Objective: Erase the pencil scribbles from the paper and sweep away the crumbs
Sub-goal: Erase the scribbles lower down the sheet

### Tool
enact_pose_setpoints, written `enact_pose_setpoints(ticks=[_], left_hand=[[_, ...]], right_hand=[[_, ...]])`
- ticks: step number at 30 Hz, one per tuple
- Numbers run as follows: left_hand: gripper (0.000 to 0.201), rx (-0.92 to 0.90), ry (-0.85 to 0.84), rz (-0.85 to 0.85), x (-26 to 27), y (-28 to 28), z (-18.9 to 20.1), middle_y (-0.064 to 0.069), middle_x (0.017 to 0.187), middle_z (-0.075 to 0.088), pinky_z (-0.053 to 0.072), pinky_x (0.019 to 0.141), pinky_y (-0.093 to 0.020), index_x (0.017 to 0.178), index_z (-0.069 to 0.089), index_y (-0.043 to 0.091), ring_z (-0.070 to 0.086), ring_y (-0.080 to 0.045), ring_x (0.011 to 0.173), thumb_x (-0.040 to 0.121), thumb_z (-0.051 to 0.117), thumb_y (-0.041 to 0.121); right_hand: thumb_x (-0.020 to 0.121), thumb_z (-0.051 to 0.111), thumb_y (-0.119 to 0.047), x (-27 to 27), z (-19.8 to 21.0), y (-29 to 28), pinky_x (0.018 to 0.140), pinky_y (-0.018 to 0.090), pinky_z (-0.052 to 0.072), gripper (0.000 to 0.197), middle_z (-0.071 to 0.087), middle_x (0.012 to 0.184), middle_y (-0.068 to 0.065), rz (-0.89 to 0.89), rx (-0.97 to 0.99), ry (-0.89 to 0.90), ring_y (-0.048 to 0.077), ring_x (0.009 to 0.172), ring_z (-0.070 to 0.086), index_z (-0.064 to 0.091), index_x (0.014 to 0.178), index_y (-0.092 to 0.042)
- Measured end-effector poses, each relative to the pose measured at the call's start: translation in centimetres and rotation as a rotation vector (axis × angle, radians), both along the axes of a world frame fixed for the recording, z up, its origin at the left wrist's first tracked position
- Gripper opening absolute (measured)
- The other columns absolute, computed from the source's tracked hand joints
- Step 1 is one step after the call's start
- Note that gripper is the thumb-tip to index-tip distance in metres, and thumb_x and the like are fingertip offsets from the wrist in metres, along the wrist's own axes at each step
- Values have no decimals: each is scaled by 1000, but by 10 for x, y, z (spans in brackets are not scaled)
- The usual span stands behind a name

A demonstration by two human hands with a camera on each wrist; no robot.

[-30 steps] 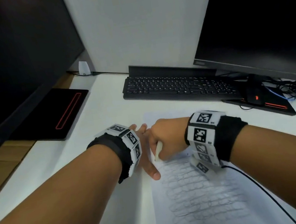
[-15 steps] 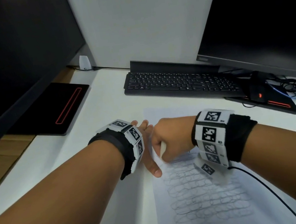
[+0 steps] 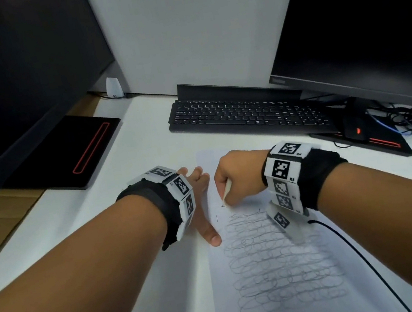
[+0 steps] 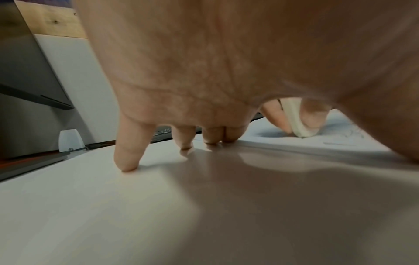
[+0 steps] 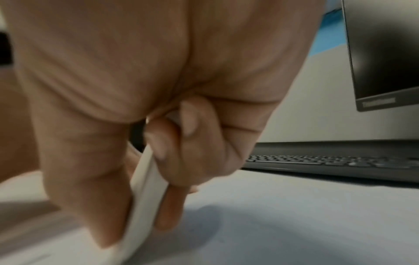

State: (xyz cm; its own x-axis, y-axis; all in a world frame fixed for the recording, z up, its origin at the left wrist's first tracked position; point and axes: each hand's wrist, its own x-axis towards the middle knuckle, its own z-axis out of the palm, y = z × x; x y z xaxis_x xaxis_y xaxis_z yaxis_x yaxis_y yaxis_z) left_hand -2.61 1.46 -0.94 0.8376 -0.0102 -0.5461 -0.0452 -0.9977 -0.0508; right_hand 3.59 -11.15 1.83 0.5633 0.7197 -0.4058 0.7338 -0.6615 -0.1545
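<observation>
White paper sheet (image 3: 288,291) covered in grey pencil scribbles (image 3: 284,264) lies at the near edge of the white surface (image 3: 147,165), the right hand (image 3: 240,174) pinching a flat white eraser (image 3: 226,193) onto its upper part, the left hand (image 3: 202,205) spread flat along its left edge.

so there's a white sheet of paper (image 3: 290,304) lying flat on the white surface (image 3: 144,149), rows of grey loopy pencil scribbles (image 3: 278,260) covering its middle. a flat white rubber eraser (image 3: 226,191) stands tilted, its lower tip touching the paper just above the top row, pinched in the right hand (image 3: 240,174).
</observation>
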Motion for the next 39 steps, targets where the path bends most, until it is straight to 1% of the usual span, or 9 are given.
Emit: enact_pose_setpoints(ticks=[5,9,13,18,23,28,31,35,39], left_hand=[[137,-7,7,-3,2,2,-1,1,163,-16,4,119,-52,155,-14,23,-12,-30,149,63,74,73],[136,16,-10,0,-2,-1,1,2,163,-14,7,120,-53,156,-12,21,-11,-28,150,63,73,74],[137,17,-6,0,0,-2,1,0,163,-14,6,120,-51,155,-13,20,-11,-29,150,64,73,73],[136,19,-10,21,-1,-3,0,2,163,-14,6,120,-52,156,-12,22,-11,-27,150,63,74,73],[138,31,-2,14,0,-3,-1,0,163,-17,3,120,-50,155,-16,19,-12,-28,150,64,72,75],[136,16,-33,22,-1,-2,-2,3,164,-11,8,120,-51,156,-9,22,-9,-26,150,62,73,75],[138,23,-31,26,-1,-1,-5,1,163,-14,7,120,-52,156,-10,21,-9,-27,150,61,74,74],[137,30,-56,-13,6,-8,-2,-4,160,-25,4,118,-54,156,-9,22,-17,-28,149,60,74,74],[132,-40,-49,-103,15,-28,-6,-5,163,-17,-2,118,-54,156,-9,31,-16,-31,148,62,72,75]], right_hand=[[80,72,-23,-11,-2,-4,64,18,50,5,65,72,-13,91,-41,90,2,72,60,73,84,-21],[79,73,-25,7,-2,-8,74,30,57,6,72,82,-6,-35,25,17,13,81,66,74,82,-21],[79,71,-22,-13,-6,-8,65,21,52,5,66,74,-11,69,-16,86,7,74,62,71,83,-20],[79,71,-23,7,-2,-11,70,27,55,7,71,82,-7,-42,3,1,13,81,66,74,84,-19],[79,71,-22,-12,-4,-8,73,28,56,7,71,81,-6,81,-69,57,10,80,65,72,85,-18],[79,74,-23,11,-1,-14,68,24,52,6,73,85,-6,-94,-7,7,11,81,64,74,83,-18],[81,73,-23,8,-6,-18,59,21,46,9,69,80,-8,-114,26,16,6,72,59,75,87,-17],[82,72,-21,5,-6,-18,59,20,45,7,64,73,-11,-126,45,7,5,70,57,74,87,-16],[83,71,-16,1,-2,-14,55,13,37,7,53,67,-20,-73,32,-28,-2,67,54,73,89,-13]])
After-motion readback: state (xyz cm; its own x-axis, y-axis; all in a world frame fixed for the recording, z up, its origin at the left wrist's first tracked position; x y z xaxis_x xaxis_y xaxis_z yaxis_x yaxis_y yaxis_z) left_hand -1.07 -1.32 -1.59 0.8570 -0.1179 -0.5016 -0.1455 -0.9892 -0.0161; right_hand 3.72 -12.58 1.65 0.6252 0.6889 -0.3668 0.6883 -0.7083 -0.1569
